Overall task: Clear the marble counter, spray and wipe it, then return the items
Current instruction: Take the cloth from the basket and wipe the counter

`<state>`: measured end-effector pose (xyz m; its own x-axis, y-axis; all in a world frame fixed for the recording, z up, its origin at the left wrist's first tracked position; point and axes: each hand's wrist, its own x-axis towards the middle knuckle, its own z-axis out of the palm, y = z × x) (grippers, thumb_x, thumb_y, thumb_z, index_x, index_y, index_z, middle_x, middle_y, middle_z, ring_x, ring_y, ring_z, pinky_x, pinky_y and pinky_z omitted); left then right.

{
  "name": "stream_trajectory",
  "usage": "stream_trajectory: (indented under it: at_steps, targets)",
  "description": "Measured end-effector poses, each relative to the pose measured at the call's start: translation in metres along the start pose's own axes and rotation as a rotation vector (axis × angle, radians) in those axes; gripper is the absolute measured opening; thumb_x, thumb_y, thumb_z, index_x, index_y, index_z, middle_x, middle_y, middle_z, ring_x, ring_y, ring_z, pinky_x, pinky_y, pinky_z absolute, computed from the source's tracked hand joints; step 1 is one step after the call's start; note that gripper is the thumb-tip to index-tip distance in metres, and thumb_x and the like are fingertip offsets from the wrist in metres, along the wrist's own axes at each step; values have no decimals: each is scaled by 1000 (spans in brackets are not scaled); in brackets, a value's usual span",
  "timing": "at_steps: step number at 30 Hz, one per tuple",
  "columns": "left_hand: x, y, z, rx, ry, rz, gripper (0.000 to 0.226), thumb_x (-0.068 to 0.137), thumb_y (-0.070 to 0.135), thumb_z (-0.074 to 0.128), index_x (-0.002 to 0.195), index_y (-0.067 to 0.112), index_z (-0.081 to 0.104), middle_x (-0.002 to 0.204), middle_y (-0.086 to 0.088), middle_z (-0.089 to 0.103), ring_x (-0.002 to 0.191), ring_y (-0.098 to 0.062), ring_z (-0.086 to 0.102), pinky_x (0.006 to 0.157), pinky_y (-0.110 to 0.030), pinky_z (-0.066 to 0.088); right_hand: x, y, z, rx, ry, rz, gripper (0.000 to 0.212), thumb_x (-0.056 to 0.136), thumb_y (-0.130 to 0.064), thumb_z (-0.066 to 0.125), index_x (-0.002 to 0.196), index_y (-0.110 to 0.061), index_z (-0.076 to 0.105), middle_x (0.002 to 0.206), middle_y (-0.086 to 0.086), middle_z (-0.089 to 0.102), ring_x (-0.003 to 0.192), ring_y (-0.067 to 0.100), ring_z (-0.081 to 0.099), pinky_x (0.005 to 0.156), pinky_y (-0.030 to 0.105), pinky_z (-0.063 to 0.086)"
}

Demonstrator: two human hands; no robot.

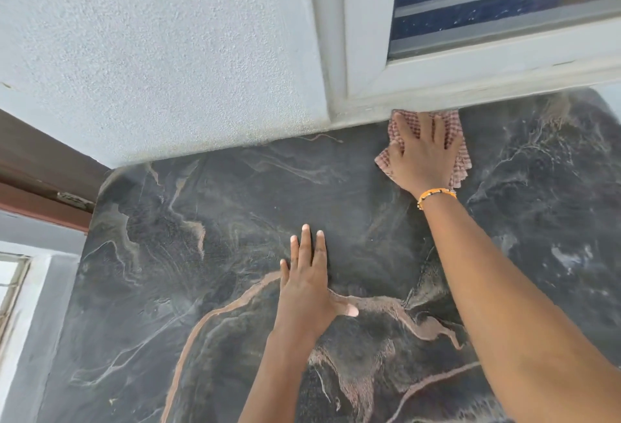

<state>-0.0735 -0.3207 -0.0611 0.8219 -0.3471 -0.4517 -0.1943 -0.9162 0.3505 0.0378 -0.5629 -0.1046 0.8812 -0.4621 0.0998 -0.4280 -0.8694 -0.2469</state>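
Note:
The dark marble counter (208,237) with pale and pinkish veins fills the lower part of the view. My right hand (421,153) lies flat on a red-and-white checked cloth (458,167), pressing it to the counter at the far edge, right under the window frame. An orange bead bracelet sits on that wrist. My left hand (307,283) rests palm down on the bare marble nearer to me, fingers spread, holding nothing. No items stand on the visible counter.
A rough white wall (161,52) rises behind the counter on the left. A white window frame (437,83) with dark glass meets the counter at the back right. A brown door frame (40,167) and the counter's left edge lie at the left.

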Motion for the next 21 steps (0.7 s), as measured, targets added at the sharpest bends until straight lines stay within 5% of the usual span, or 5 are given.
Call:
stream_trajectory:
  at_steps: [5, 10, 21]
  targets:
    - [0, -2, 3, 4, 46, -3, 128, 62, 49, 76, 146, 21, -16, 154, 3, -27, 142, -19, -25, 117, -40, -5, 1, 70, -18, -6, 10, 185, 52, 91, -32, 37, 143, -31, 31, 152, 10, 28, 141, 34, 18, 110, 64, 11]
    - [-1, 1, 5, 55, 71, -1, 126, 63, 53, 72, 146, 18, -16, 155, 0, -25, 142, -21, -23, 117, -41, -4, -44, 70, -21, -6, 0, 262, 53, 94, -33, 35, 146, -29, 25, 155, 12, 21, 144, 36, 11, 109, 67, 7]
    - [-32, -31, 6, -52, 200, -91, 119, 73, 61, 59, 140, 15, -28, 148, 5, -33, 132, -13, -36, 115, -36, -13, -74, -114, 16, -7, -146, -242, 58, 94, -42, 34, 148, -27, 18, 157, 13, 18, 143, 39, 11, 108, 67, 4]
